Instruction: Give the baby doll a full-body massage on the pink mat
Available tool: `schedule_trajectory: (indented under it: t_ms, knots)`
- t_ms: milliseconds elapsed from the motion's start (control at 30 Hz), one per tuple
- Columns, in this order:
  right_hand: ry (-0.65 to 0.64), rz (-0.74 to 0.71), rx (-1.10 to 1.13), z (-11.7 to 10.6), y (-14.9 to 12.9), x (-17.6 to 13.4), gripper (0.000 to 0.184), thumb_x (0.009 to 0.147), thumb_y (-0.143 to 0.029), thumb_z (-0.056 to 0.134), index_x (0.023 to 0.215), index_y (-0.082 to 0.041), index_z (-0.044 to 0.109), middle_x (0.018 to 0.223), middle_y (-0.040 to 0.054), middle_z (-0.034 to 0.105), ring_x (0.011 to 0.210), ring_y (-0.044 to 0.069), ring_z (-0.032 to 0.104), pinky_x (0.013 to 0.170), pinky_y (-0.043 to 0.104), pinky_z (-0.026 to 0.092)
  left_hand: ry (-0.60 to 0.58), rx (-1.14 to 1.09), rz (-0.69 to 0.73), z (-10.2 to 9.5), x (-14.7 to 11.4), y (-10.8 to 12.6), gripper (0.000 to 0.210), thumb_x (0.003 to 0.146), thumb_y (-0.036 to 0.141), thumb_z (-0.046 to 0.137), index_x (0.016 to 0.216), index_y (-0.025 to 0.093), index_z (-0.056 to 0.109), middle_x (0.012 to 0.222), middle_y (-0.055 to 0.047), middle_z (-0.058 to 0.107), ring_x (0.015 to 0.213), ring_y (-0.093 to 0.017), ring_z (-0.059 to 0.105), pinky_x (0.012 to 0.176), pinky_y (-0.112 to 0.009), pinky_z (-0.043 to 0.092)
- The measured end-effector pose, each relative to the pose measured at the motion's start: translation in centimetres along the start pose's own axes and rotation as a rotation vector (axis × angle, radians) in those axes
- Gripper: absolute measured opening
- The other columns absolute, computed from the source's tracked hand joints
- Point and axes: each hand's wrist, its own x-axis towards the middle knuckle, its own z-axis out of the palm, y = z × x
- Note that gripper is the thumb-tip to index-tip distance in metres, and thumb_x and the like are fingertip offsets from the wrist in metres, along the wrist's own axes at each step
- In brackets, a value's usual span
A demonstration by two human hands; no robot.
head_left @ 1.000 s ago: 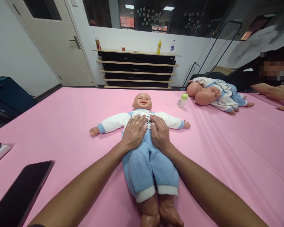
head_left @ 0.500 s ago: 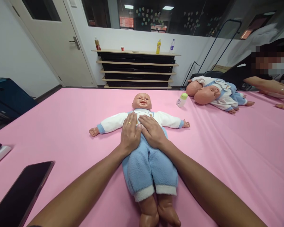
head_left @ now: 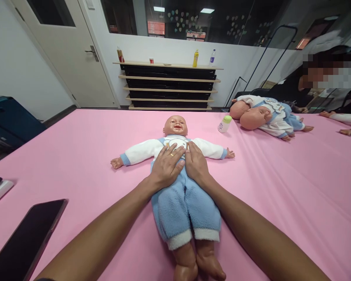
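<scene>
In the middle of the frame we see a doll [head_left: 185,201] lying face up, its head toward the top, its arms stretched out to both sides. It wears a white top and blue trousers, and we see it resting on a pink cloth [head_left: 87,152]. The left hand [head_left: 167,168], with a ring on one finger, lies palm down on the doll's belly, its fingers slightly spread. The right hand [head_left: 196,164] lies flat just beside it, fingers close together; we cannot tell whether the two hands touch.

Right of the doll's head we find a small white bottle [head_left: 224,125] with a green cap, and near it, toward the upper right, two more dolls [head_left: 261,117] lying one against the other. At the lower left we see a dark phone [head_left: 26,238]. At the top centre we notice a shelf [head_left: 169,79] against the wall, and at the upper left a door [head_left: 60,50].
</scene>
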Motion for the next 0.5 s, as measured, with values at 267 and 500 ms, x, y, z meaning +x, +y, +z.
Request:
schedule_trajectory:
  t_ms: [267,500]
  knots:
    - [0.208,-0.211,0.121,-0.7,-0.7,-0.9,0.038,0.093,-0.022,0.037,0.123,-0.013,0.059,0.127,0.0116,0.059,0.123,0.022,0.051,0.111,0.043,0.038,0.025,-0.068,-0.266,0.8,0.6,-0.6,0.051,0.1,0.043,0.021,0.144,0.025,0.04,0.154,-0.002,0.029,0.145,-0.021,0.02,0.119,-0.049,0.014]
    - [-0.065,-0.572,0.129,-1.5,-1.4,-0.9,0.033,0.09,-0.021,0.046,0.118,-0.017,0.063,0.122,0.0082,0.064,0.12,0.02,0.055,0.113,0.042,0.036,0.194,-0.137,-0.363,2.0,0.0,-1.6,0.052,0.1,0.042,0.023,0.142,0.017,0.042,0.151,-0.009,0.035,0.143,-0.022,0.025,0.119,-0.05,0.018]
